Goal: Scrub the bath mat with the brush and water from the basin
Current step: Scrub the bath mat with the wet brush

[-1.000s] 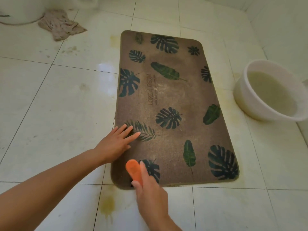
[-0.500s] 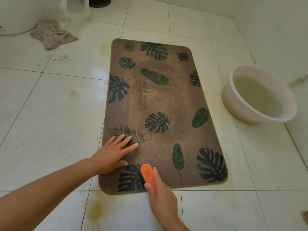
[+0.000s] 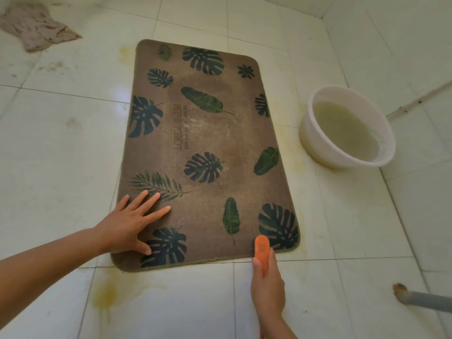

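- The leaf-print bath mat (image 3: pixel 208 143) is pinned flat at its near-left corner by the left hand (image 3: pixel 127 226), fingers spread wide.
- The orange brush (image 3: pixel 261 249) is gripped by the right hand (image 3: pixel 267 287) at the near-right corner.
- Mat slippage on the wet tiled floor (image 3: pixel 61 155) is judged possible under forceful strokes.
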